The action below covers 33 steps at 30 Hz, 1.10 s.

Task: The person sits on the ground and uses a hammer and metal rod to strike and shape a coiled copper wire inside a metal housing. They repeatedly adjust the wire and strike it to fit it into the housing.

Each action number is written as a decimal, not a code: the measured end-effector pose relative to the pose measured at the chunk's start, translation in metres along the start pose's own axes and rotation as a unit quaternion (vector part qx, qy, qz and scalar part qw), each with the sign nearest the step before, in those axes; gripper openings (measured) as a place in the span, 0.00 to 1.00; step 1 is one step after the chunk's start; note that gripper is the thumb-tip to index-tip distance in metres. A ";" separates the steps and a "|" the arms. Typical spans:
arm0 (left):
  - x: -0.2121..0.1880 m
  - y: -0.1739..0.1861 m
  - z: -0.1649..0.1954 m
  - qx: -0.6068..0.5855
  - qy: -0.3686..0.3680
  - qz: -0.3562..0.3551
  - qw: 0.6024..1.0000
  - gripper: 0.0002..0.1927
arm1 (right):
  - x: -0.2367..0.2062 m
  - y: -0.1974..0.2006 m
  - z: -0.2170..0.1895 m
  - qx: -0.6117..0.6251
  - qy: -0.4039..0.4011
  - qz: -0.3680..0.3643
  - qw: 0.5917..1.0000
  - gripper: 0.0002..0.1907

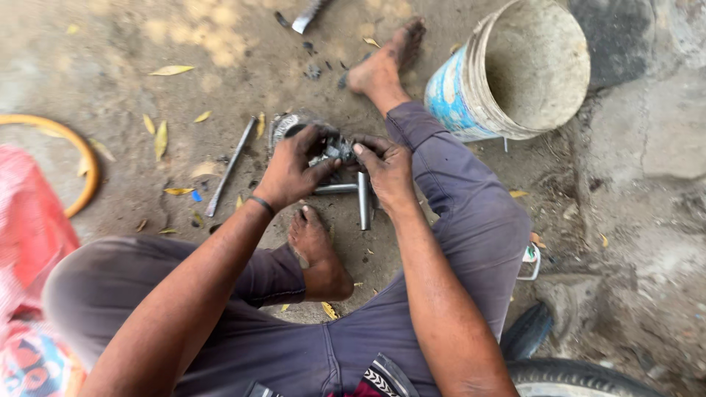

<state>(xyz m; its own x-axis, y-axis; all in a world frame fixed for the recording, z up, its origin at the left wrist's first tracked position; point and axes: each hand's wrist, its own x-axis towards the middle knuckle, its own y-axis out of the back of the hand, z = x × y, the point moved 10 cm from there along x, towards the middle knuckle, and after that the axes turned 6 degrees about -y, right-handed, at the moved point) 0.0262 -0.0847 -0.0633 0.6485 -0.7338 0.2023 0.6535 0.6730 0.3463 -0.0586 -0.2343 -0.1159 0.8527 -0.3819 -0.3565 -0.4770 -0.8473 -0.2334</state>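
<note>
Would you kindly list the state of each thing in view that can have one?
Left hand: gripping the metal part.
Right hand: gripping the metal part too.
Metal part: held above the ground, dark and greasy.
Bucket: tipped on its side, mouth open, seemingly empty.
Rod: lying flat on the ground.
Short bar: lying on the ground.
Tyre: lying at the frame's edge.

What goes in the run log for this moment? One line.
left hand: grips metal part | right hand: grips same part | metal rods: on ground beneath | bucket: tipped, upper right
</note>
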 end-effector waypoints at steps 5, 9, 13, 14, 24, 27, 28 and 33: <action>-0.051 -0.002 -0.037 -0.445 0.203 0.111 0.865 0.16 | -0.020 -0.024 -0.017 -0.042 0.007 -0.035 0.998 0.09; -0.073 0.005 -0.038 -0.524 0.220 0.133 0.812 0.19 | -0.053 -0.018 -0.058 -0.086 0.054 -0.025 0.994 0.07; -0.072 0.001 -0.027 -0.570 0.202 0.120 0.787 0.21 | -0.122 0.061 -0.142 -0.125 0.151 0.092 0.976 0.06; -0.070 -0.002 -0.027 -0.582 0.205 0.120 0.777 0.20 | -0.145 0.082 -0.165 -0.159 0.203 0.119 0.959 0.06; -0.042 -0.013 -0.028 -0.283 0.126 0.004 0.951 0.16 | -0.215 0.166 -0.193 -0.336 0.179 0.338 0.861 0.03; -0.037 -0.005 -0.028 -0.107 0.095 0.019 0.990 0.16 | -0.127 0.072 -0.164 -0.285 0.203 0.147 0.925 0.06; -0.034 -0.002 -0.019 -0.096 0.047 0.032 0.994 0.16 | -0.106 0.035 -0.149 -0.444 0.214 0.121 0.862 0.09; -0.027 0.008 -0.005 -0.060 -0.030 0.044 0.997 0.17 | -0.006 -0.012 0.021 -0.158 -0.100 0.053 0.981 0.22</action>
<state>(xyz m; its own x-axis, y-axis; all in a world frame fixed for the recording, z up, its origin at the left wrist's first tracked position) 0.0157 -0.0594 -0.0708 0.6832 -0.6732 0.2831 0.6391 0.7387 0.2143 -0.0626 -0.2140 -0.1299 0.7274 -0.4213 -0.5417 -0.4449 -0.8905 0.0953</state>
